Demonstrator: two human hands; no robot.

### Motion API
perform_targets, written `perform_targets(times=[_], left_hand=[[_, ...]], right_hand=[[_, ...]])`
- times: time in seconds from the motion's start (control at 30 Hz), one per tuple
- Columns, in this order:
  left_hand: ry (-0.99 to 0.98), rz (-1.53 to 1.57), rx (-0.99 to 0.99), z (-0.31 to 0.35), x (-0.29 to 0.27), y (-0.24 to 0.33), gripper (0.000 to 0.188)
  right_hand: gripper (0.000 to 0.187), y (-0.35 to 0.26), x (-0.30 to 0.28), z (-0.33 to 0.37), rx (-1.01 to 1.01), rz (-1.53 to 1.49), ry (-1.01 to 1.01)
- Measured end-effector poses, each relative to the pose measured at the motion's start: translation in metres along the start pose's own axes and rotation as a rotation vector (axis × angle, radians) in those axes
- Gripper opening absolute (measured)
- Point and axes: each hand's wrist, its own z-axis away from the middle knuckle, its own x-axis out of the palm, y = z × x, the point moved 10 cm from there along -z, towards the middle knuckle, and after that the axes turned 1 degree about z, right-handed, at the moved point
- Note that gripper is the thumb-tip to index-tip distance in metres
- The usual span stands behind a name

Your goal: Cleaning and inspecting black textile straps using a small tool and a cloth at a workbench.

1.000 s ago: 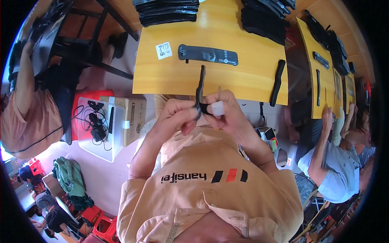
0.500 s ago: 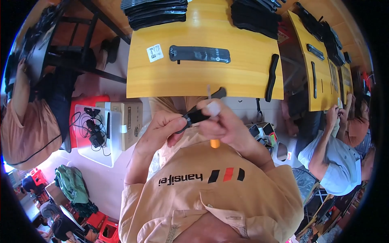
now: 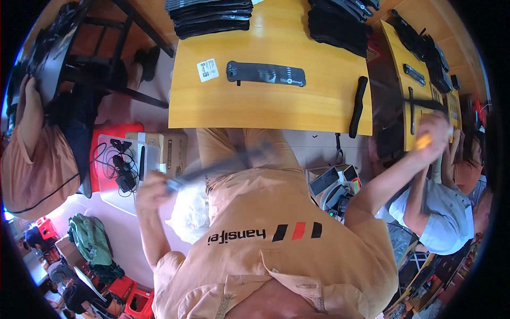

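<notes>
Out to the left, my left hand (image 3: 153, 190) is closed on one end of a long dark strip (image 3: 215, 169), which trails across my lap and is smeared by motion. Far to the right, beyond the table's edge, my right hand (image 3: 436, 137) is closed around an orange-handled tool (image 3: 423, 141). A blurred black band (image 3: 425, 103) shows just above that hand; whether the fingers hold it too I cannot make out. On the table (image 3: 255, 109) lie a flat dark strip with pale print (image 3: 265, 73), a white printed label (image 3: 207, 69) and a narrow black strap (image 3: 358, 107).
Stacks of dark strips (image 3: 212, 18) and black pieces (image 3: 337, 29) stand at the table's far side. A clear bin with black cables (image 3: 123, 173) is at my left, a box of small items (image 3: 336, 186) at my right. Co-workers sit on both sides, one in light blue (image 3: 443, 212).
My hands were together in front of my chest on a black strip. They have swung wide apart, the left taking a dark strip leftward, the right carrying the orange-handled tool to the right.
</notes>
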Motion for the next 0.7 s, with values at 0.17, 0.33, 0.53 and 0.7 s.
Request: perform_targets(times=[0.17, 0.33, 0.53, 0.7], left_hand=[[-0.01, 0.335, -0.008, -0.008, -0.029, 0.004, 0.028], [0.179, 0.298, -0.043, -0.062, 0.023, 0.005, 0.025], [0.298, 0.161, -0.013, -0.129, 0.034, -0.041, 0.026], [0.46, -0.034, -0.03, -0.132, 0.036, -0.056, 0.019]], right_hand=[[0.017, -0.044, 0.013, 0.01, -0.071, 0.456, 0.05], [0.027, -0.001, 0.029, 0.021, -0.466, 1.401, 0.236], [0.001, 0.079, 0.062, 0.011, -0.384, 2.514, -0.167], [0.015, 0.065, 0.05, 0.012, -0.509, 2.615, -0.042]])
